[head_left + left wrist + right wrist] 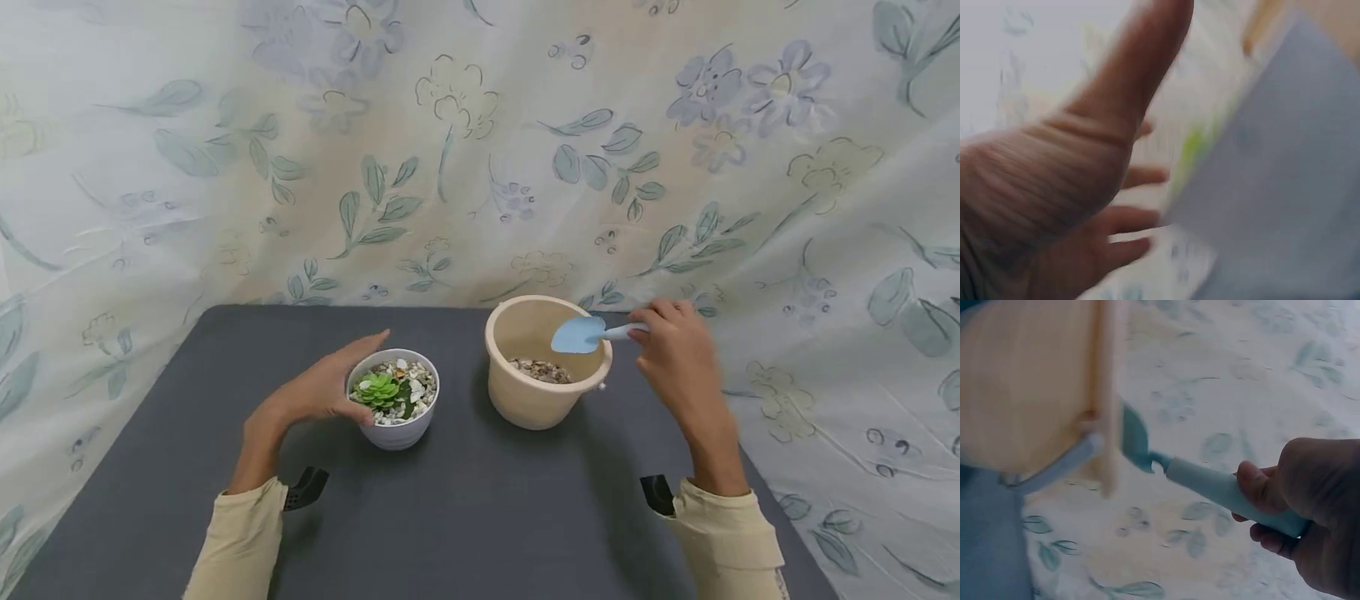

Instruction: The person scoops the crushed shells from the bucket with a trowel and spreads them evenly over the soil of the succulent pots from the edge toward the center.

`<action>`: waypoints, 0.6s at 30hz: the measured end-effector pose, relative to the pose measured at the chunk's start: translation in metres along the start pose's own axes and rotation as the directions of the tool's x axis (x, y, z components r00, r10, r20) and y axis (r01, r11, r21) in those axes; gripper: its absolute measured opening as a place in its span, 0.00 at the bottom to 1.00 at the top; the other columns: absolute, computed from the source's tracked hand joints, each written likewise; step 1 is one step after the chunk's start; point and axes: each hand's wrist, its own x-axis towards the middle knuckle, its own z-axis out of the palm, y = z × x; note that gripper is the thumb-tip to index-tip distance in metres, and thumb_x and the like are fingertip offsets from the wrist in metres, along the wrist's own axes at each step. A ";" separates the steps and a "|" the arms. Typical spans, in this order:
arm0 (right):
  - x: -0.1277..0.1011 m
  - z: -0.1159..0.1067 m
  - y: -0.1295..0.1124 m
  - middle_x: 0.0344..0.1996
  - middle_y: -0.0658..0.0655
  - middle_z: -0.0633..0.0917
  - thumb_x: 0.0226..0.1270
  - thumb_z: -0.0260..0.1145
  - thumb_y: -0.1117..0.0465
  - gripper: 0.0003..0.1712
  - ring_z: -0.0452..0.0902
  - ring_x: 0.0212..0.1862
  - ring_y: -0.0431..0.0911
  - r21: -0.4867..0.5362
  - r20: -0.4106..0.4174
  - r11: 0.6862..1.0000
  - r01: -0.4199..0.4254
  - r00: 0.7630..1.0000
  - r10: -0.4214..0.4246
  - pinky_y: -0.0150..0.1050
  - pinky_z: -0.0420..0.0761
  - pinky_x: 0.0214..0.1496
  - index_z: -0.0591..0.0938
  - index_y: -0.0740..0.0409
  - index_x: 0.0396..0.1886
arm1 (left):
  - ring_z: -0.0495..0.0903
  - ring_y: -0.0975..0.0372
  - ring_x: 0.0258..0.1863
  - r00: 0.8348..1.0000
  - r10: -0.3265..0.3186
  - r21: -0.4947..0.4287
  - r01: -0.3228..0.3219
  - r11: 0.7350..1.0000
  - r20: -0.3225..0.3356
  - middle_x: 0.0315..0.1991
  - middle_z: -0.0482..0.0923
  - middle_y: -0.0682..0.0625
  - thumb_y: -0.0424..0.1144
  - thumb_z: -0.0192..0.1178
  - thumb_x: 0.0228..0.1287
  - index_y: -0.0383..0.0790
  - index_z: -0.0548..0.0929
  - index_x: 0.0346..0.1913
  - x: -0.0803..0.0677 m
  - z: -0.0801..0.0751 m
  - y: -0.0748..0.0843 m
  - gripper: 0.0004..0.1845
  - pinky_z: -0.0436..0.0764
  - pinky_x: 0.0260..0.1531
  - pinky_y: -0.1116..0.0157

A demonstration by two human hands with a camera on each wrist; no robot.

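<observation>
A small white pot (pixel 400 435) stands left of the middle, holding pale pebbles and a green succulent (pixel 377 390). My left hand (pixel 322 387) is spread at its left side, thumb near the front rim and fingers toward the back. In the left wrist view, those fingers reach out straight beside the blurred pot (pixel 1285 162); contact is unclear. With my right hand (pixel 678 354) I grip the handle of a light blue trowel (pixel 577 335). Its blade is over the right rim of a cream bucket (pixel 532 408), above gravel (pixel 540 371) at the bottom.
The bucket's grey handle (pixel 1060 465) hangs at its side in the right wrist view. Everything stands on a dark grey table (pixel 480 517). A flowered curtain (pixel 465 167) hangs close behind the table and along both sides.
</observation>
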 end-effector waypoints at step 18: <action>0.034 0.085 0.004 0.30 0.59 0.81 0.68 0.70 0.75 0.17 0.66 0.32 0.51 -0.284 0.332 0.903 0.323 0.916 -0.224 0.42 0.70 0.37 0.83 0.59 0.19 | 0.85 0.48 0.63 0.901 0.126 0.202 -0.043 0.978 -0.416 0.61 0.85 0.42 0.48 0.76 0.58 0.37 0.89 0.58 0.100 0.117 0.124 0.27 0.86 0.59 0.52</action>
